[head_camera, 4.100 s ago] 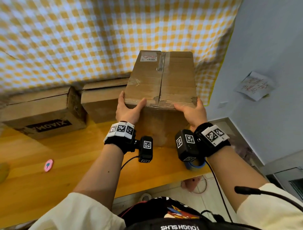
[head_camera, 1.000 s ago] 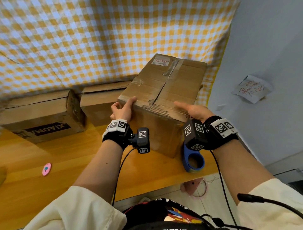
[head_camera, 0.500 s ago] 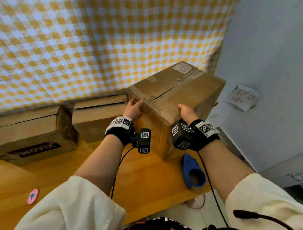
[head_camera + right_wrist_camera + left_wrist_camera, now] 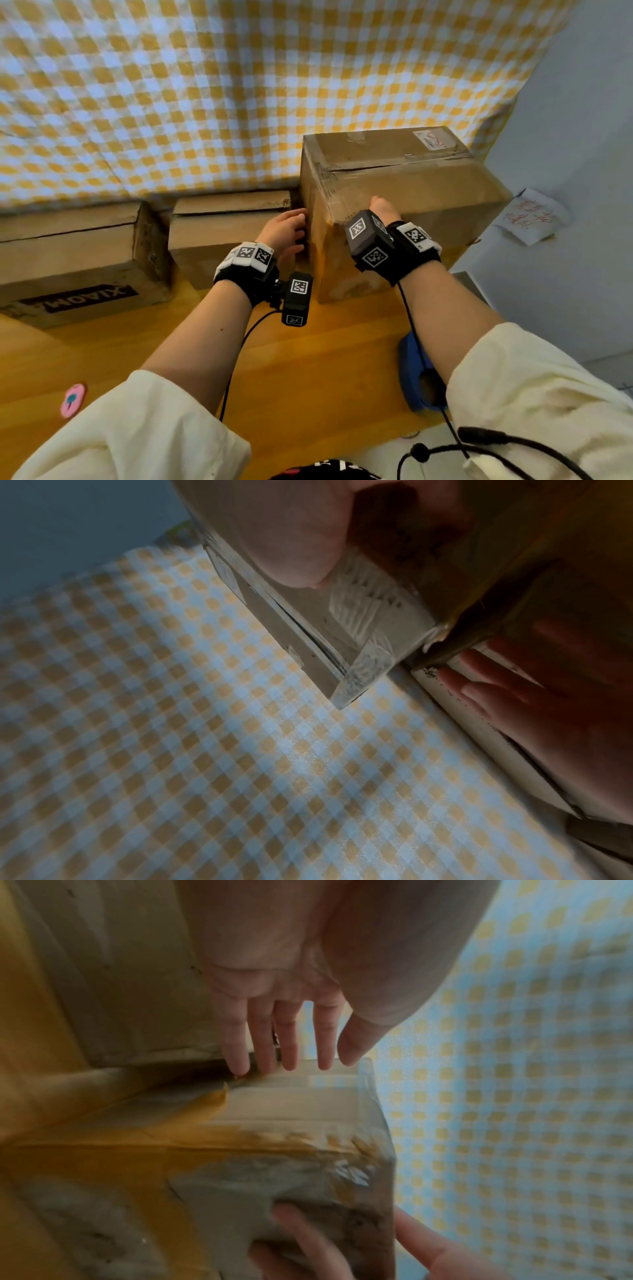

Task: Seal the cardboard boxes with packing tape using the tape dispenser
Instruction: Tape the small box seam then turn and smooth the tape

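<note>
A large cardboard box (image 4: 411,185) stands on the wooden table (image 4: 308,359), its top seam running left to right under old clear tape. My left hand (image 4: 287,229) lies with straight fingers against the box's left face; in the left wrist view its fingertips (image 4: 284,1053) touch the box (image 4: 291,1123) at that edge. My right hand (image 4: 383,212) grips the near left top corner, with the thumb (image 4: 294,547) on the box top (image 4: 308,631) and the fingers over the front face. The blue tape dispenser (image 4: 416,373) lies on the table, half hidden under my right forearm.
Two more cardboard boxes stand to the left: a middle one (image 4: 229,222) close beside the large box and a printed one (image 4: 68,260). A yellow checked cloth (image 4: 239,85) hangs behind. A small pink item (image 4: 73,400) lies near the table's front left. The table edge is just right of the dispenser.
The large box has turned about a quarter turn clockwise and moved back toward the cloth. My left hand went from the top edge to the left face; my right hand stays at the near corner.
</note>
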